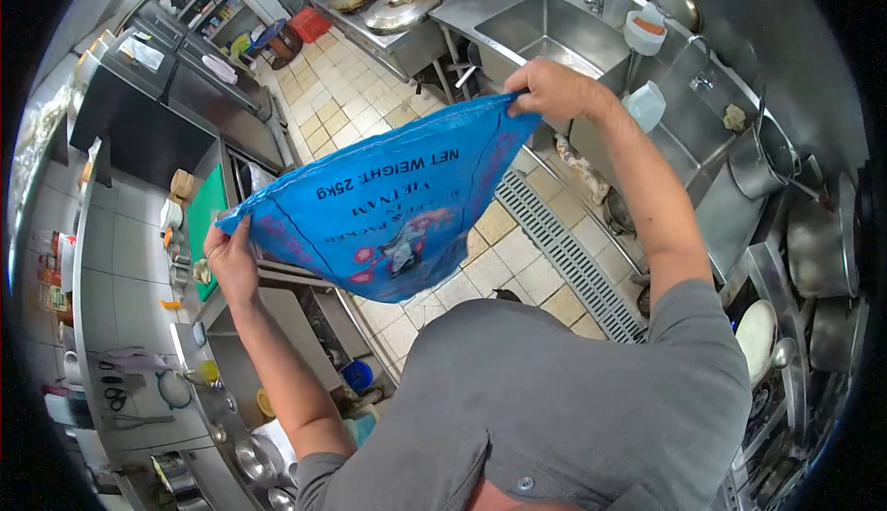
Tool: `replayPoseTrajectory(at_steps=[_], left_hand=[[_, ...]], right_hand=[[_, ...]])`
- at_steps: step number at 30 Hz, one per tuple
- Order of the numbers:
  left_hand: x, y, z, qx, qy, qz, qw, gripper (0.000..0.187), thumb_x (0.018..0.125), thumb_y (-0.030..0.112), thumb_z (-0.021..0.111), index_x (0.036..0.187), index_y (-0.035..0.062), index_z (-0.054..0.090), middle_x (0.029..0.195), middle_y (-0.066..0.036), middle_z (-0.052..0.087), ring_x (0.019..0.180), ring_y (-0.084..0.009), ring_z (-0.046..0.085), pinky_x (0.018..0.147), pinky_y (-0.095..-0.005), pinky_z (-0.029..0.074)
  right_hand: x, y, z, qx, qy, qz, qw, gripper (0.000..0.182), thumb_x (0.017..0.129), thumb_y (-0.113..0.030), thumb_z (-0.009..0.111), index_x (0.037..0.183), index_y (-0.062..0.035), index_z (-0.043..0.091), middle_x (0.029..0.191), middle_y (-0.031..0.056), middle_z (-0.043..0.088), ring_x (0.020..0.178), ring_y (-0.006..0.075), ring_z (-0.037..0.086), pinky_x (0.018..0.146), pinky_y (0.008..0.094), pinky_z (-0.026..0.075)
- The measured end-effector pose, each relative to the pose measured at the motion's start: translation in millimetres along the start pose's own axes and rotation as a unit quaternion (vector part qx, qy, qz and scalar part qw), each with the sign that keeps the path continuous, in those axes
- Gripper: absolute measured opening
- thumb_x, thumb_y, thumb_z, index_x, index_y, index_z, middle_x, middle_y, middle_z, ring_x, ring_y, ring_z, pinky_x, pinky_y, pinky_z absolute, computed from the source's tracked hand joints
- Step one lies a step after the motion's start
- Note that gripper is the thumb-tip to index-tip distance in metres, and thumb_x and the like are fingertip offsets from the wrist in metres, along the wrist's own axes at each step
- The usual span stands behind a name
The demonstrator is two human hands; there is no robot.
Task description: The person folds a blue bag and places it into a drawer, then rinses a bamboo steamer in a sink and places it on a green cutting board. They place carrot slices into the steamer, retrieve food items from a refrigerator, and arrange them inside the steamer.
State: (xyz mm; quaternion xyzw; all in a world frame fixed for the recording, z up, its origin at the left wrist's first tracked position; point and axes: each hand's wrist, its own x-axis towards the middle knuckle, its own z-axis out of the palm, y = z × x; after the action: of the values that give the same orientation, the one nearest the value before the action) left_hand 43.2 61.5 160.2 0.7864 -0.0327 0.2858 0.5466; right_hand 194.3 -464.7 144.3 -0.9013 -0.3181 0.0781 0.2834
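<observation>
A large blue woven sack [370, 201] hangs stretched between my two hands above the tiled floor. Upside-down print on it reads "NET WEIGHT: 25kg" and "VIETNAM", with a pink and white picture lower down. My left hand [233, 261] pinches one upper corner, close to the green cutting board on the left counter. The opposite corner is gripped by my right hand [557, 91], raised higher and near the sink edge. The sack looks flat and limp, its top edge pulled nearly straight. Its far side is hidden.
Steel sinks [545, 35] line the right, with pots [762, 155] beyond. A green cutting board [205, 225] lies on the left counter. A drain grate [564, 252] crosses the floor. Big lidded pots [402, 10] stand ahead, and a blue bucket [358, 375] sits low at left.
</observation>
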Motion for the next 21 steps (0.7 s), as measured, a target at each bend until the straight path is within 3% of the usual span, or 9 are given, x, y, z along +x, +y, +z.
replayPoseTrajectory(at_steps=[4,6,8,10,11,14,16,18,21], left_hand=[[-5.7,8.8,-6.8,0.005,0.015,-0.014,1.000,0.009,0.100,0.010,0.068,0.105,0.0020,0.071,0.102,-0.002,0.071,0.092,-0.0093,0.062,0.088,-0.0269,0.049],[-12.0,11.8,-4.5,0.018,0.042,-0.023,0.999,0.015,0.101,0.016,0.067,0.110,0.0038,0.071,0.104,-0.001,0.071,0.091,-0.0103,0.064,0.085,-0.0273,0.051],[-15.2,6.1,-15.0,-0.045,0.060,-0.031,0.997,0.018,0.101,0.017,0.067,0.113,0.0039,0.070,0.107,-0.003,0.071,0.094,-0.0114,0.065,0.086,-0.0292,0.052],[-17.3,17.9,-26.6,-0.078,0.086,-0.021,0.993,0.023,0.102,0.018,0.066,0.120,0.0033,0.065,0.112,-0.006,0.071,0.097,-0.0151,0.067,0.087,-0.0336,0.054],[-16.3,36.5,-34.4,-0.089,0.116,-0.038,0.989,0.025,0.103,0.018,0.065,0.123,0.0029,0.063,0.115,-0.007,0.070,0.099,-0.0173,0.067,0.089,-0.0356,0.055],[-10.6,62.7,-58.5,-0.132,0.158,-0.044,0.978,0.030,0.104,0.018,0.062,0.130,0.0029,0.057,0.123,-0.011,0.068,0.107,-0.0235,0.067,0.093,-0.0418,0.055],[-1.5,65.6,-73.0,-0.171,0.166,-0.053,0.970,0.030,0.105,0.019,0.060,0.131,0.0037,0.059,0.127,-0.011,0.067,0.110,-0.0217,0.066,0.098,-0.0417,0.055],[-2.1,55.7,-87.9,-0.168,0.153,-0.064,0.972,0.031,0.105,0.020,0.061,0.132,0.0045,0.059,0.127,-0.010,0.067,0.111,-0.0215,0.066,0.097,-0.0405,0.055],[4.1,27.2,-119.8,-0.176,0.175,-0.121,0.961,0.031,0.104,0.020,0.062,0.132,0.0060,0.059,0.127,-0.008,0.067,0.112,-0.0201,0.065,0.097,-0.0394,0.054]], right_hand=[[7.8,0.2,1.1,0.027,0.173,-0.086,0.981,0.016,0.082,-0.009,0.072,0.097,-0.0015,0.073,0.081,0.0081,0.073,0.074,0.0150,0.064,0.071,0.0319,0.051],[13.7,2.3,-10.7,0.064,0.179,-0.098,0.977,0.021,0.080,-0.019,0.077,0.095,-0.0033,0.074,0.082,0.0147,0.071,0.078,0.0242,0.068,0.070,0.0388,0.051],[17.2,-6.4,-17.9,0.100,0.151,-0.050,0.982,0.028,0.079,-0.019,0.078,0.103,-0.0037,0.074,0.096,0.0121,0.074,0.090,0.0212,0.070,0.081,0.0364,0.054],[13.8,-3.0,-20.5,0.321,0.277,-0.159,0.892,0.054,0.078,-0.018,0.081,0.128,-0.0055,0.065,0.119,0.0090,0.072,0.109,0.0218,0.068,0.097,0.0352,0.053],[8.2,0.8,-24.4,0.529,0.179,-0.257,0.789,0.082,0.076,-0.016,0.084,0.149,-0.0067,0.047,0.136,0.0077,0.065,0.124,0.0217,0.062,0.108,0.0371,0.048],[21.9,16.6,26.8,0.507,0.076,-0.299,0.805,0.095,0.077,-0.014,0.085,0.157,-0.0073,0.034,0.137,0.0107,0.064,0.127,0.0197,0.060,0.108,0.0379,0.048],[29.2,23.0,78.9,0.350,0.100,-0.252,0.897,0.087,0.080,-0.017,0.085,0.154,-0.0049,0.041,0.135,0.0103,0.065,0.123,0.0178,0.061,0.107,0.0371,0.048],[32.7,16.1,103.0,0.445,0.031,-0.076,0.892,0.061,0.084,-0.015,0.082,0.140,-0.0024,0.059,0.124,0.0090,0.070,0.113,0.0166,0.065,0.102,0.0351,0.050],[48.5,26.0,117.4,0.501,0.057,-0.034,0.863,0.033,0.089,-0.012,0.077,0.120,-0.0005,0.073,0.108,0.0070,0.075,0.101,0.0154,0.067,0.094,0.0357,0.053]])
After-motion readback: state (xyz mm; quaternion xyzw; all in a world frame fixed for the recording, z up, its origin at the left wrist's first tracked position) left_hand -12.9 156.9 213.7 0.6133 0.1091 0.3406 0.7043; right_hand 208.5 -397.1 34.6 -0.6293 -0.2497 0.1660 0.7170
